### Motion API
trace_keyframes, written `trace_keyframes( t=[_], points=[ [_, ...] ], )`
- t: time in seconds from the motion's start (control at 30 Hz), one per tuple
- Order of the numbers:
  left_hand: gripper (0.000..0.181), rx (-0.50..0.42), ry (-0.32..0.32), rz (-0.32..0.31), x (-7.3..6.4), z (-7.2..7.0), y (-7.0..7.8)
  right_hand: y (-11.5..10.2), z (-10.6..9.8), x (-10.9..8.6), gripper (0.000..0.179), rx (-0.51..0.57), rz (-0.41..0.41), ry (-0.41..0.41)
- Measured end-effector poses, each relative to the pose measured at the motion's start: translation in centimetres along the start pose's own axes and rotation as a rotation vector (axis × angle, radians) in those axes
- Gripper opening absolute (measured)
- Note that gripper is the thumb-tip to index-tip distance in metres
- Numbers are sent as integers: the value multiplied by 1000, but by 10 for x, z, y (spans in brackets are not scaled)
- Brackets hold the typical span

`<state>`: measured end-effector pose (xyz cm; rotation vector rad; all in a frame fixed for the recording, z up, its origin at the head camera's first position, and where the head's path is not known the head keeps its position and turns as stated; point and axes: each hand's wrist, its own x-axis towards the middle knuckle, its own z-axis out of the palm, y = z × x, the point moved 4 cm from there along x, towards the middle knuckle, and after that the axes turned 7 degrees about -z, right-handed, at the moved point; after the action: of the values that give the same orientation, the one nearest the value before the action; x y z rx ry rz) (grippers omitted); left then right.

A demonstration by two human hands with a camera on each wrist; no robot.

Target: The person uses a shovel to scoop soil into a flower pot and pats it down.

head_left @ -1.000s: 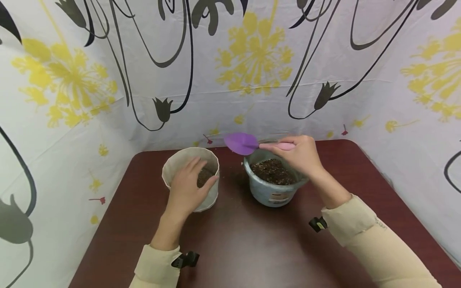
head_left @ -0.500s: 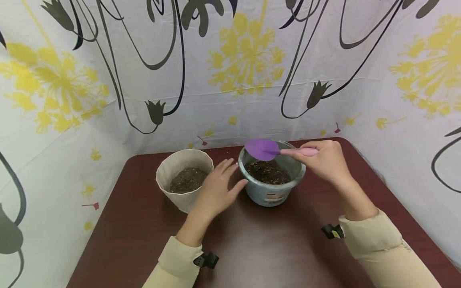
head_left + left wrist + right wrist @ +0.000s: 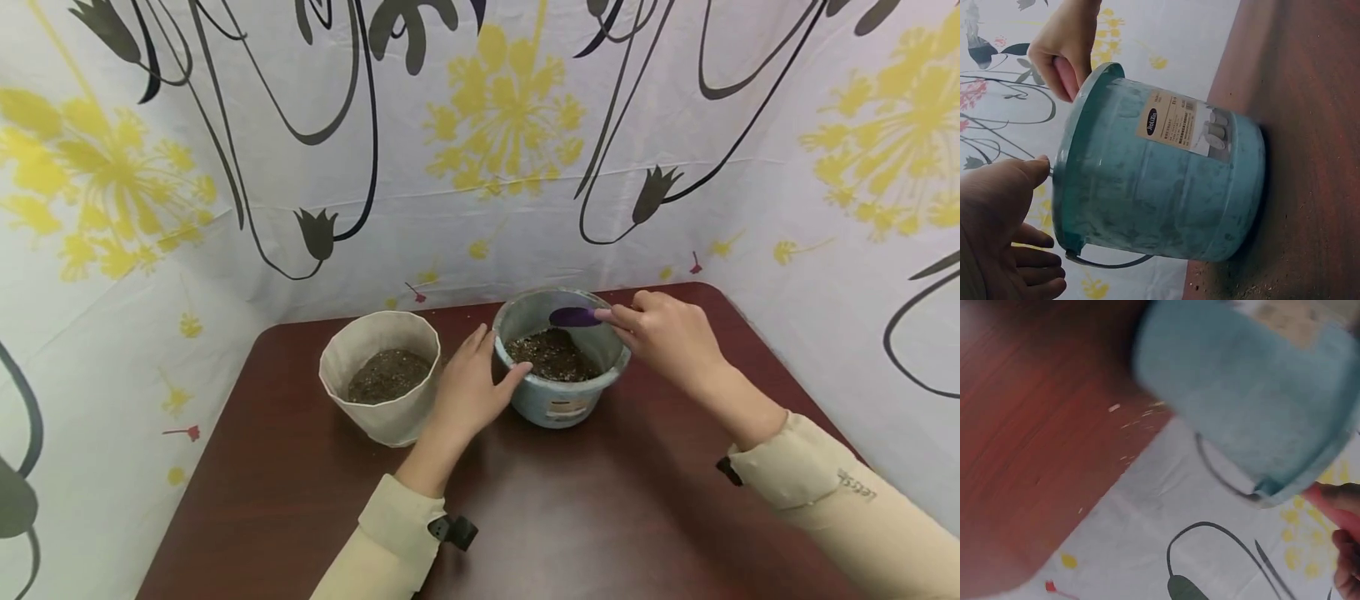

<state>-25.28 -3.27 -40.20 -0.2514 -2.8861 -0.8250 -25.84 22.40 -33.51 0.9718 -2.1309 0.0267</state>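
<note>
In the head view my right hand [image 3: 671, 342] grips a small hand trowel [image 3: 574, 317], its purple blade inside the mouth of the blue bucket [image 3: 534, 403], above dark soil [image 3: 551, 354]. The left wrist view shows the trowel's pink handle [image 3: 1066, 78] in that fist, close to the rim. My left hand [image 3: 465, 396] is at the bucket's left side, fingers spread. Its thumb [image 3: 1034, 172] reaches the rim, while the other fingers stay apart from the wall. A white faceted pot [image 3: 397, 419], partly filled with brown soil, stands left of the left hand.
The bucket's thin carrying handle [image 3: 1222, 478] hangs down its side. Crumbs of soil [image 3: 1254, 290] lie on the dark red table [image 3: 300, 467] by the bucket. A patterned cloth [image 3: 420, 183] hangs behind the table and along both sides.
My left hand has moved right, from over the white pot to the bucket's rim. The right hand has shifted right, and the trowel blade has come down into the bucket and turned edge-on.
</note>
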Motion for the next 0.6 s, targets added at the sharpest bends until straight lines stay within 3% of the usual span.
trace_keyframes(
  t=[0.1,0.2,0.37,0.5,0.6],
  points=[
    [86,-36,-35,-22,2,3,0,-3,7,0,24,-46,-110,34],
    [88,-66,-50,-37,2,2,-2,-8,19,4,40,-88,-179,-5],
    [89,-68,-45,-27,4,1,-3,-10,36,20,20,-94,-240,-248],
    [91,-62,-34,-21,5,2,-3,2,42,32,19,60,-154,-456],
    [92,-70,-28,-21,5,3,-3,16,46,33,31,216,-26,-524]
  ],
)
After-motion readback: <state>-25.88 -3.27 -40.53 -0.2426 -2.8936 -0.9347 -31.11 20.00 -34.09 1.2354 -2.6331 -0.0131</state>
